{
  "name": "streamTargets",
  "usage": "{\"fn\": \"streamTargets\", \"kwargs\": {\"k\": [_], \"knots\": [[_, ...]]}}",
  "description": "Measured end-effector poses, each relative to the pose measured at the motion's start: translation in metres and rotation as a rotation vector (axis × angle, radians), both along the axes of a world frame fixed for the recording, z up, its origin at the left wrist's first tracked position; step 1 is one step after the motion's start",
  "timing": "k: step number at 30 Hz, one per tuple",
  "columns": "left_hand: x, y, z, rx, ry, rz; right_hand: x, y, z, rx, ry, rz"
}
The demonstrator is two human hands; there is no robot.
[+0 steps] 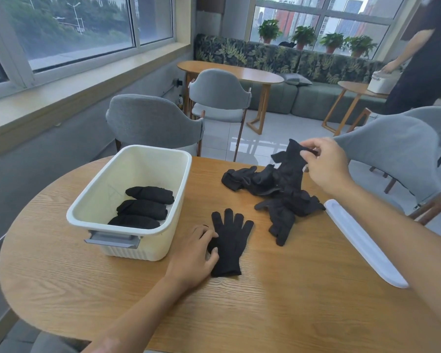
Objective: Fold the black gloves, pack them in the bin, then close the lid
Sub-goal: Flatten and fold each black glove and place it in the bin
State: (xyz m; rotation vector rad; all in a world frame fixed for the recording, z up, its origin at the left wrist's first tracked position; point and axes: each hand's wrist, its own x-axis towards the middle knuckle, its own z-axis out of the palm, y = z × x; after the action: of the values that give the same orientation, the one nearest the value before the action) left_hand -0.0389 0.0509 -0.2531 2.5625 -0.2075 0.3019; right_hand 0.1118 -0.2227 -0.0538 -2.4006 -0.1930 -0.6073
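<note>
A cream plastic bin [178,189] stands open on the round wooden table, with three folded black gloves [140,207] side by side inside. One black glove [231,242] lies flat on the table, fingers pointing away. My left hand [195,256] rests on its left edge, fingertips touching the fabric. A loose pile of black gloves [278,192] lies further right. My right hand [325,166] pinches one glove [292,159] by its cuff and lifts it above the pile. The white lid [362,240] lies flat on the table's right side.
Grey upholstered chairs [153,123] stand around the table [265,314], one close on the right. Another person [423,59] stands at the far right by a small table with a white case. A window sill runs along the left.
</note>
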Motion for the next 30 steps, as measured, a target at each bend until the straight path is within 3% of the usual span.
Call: {"fn": "streamTargets", "kwargs": {"k": [6,9,14,19,24,30], "knots": [[-0.002,-0.001,-0.001,0.001,-0.03,0.072,-0.059,0.043,-0.022,-0.016,-0.147,0.164],[-0.005,-0.002,-0.002,-0.002,-0.016,0.08,-0.098,0.061,-0.085,-0.131,-0.072,0.316],[-0.019,0.003,-0.01,0.056,0.0,0.035,-0.144,0.071,-0.19,-0.424,0.094,0.396],[-0.023,0.005,-0.012,0.101,0.047,0.013,-0.137,0.071,-0.193,-0.512,0.0,0.365],[-0.026,0.004,-0.012,0.07,0.001,0.034,-0.126,0.075,-0.173,-0.305,0.125,0.191],[-0.025,0.005,-0.012,0.091,0.009,0.037,-0.128,0.083,-0.147,0.064,0.097,0.075]]}}
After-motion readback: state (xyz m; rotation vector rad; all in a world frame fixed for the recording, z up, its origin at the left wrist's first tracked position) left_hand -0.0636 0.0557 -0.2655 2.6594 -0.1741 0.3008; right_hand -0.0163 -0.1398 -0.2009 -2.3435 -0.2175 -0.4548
